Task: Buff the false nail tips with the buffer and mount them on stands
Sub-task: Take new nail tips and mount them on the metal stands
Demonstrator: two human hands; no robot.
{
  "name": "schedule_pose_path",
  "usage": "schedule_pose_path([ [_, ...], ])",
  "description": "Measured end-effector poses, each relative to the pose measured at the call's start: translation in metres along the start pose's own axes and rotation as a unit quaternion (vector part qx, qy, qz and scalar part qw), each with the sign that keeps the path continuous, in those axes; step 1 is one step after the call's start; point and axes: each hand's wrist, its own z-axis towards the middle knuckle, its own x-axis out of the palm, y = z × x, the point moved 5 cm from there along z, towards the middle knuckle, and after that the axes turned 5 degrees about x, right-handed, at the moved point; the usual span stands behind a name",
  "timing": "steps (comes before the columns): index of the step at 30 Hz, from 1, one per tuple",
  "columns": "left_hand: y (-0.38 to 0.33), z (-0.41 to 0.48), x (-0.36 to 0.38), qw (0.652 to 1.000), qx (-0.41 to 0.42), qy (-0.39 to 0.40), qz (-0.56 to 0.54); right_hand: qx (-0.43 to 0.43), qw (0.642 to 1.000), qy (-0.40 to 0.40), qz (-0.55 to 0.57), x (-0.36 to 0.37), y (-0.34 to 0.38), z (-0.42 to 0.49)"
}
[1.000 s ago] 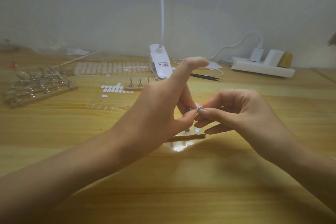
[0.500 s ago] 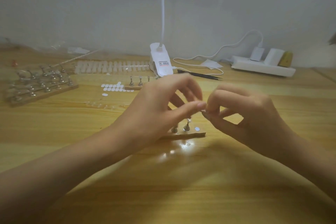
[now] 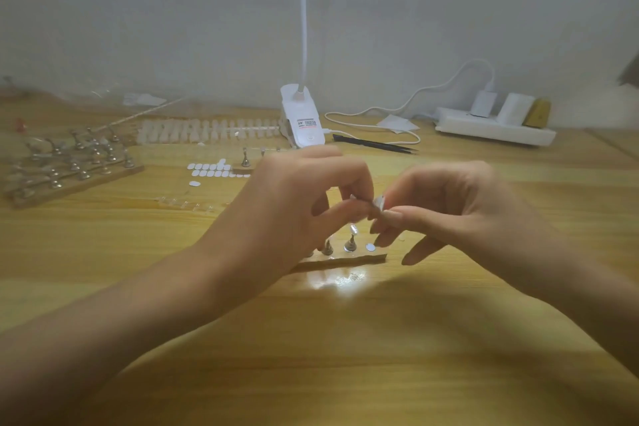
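Our left hand (image 3: 304, 204) and right hand (image 3: 460, 207) both pinch a small pale piece (image 3: 379, 203), likely a nail tip, above the stands (image 3: 350, 243); we should seat it squarely, gently

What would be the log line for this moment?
left hand: pinches piece | right hand: pinches same piece | place: over stand base | mounting: not yet done

Pale grey wall (image 3: 138, 10) behind glossy wooden table (image 3: 103, 252) — white clip lamp (image 3: 302, 121) at back.
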Motion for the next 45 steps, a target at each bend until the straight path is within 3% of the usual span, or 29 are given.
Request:
schedule_pose_path([
  [16, -0.002, 0.0, -0.001, 0.997, 0.026, 0.015, 0.068, 0.055, 0.998, 0.017, 0.01, 0.001, 0.003, -0.002],
  [30, 0.01, -0.003, 0.004, 1.0, -0.012, -0.002, -0.023, 0.09, 0.993, 0.057, 0.043, 0.004, 0.001, -0.002],
  [45, 0.006, -0.004, 0.004, 1.0, 0.005, 0.004, -0.003, 0.088, 0.994, 0.054, 0.034, 0.003, 0.001, -0.002],
])
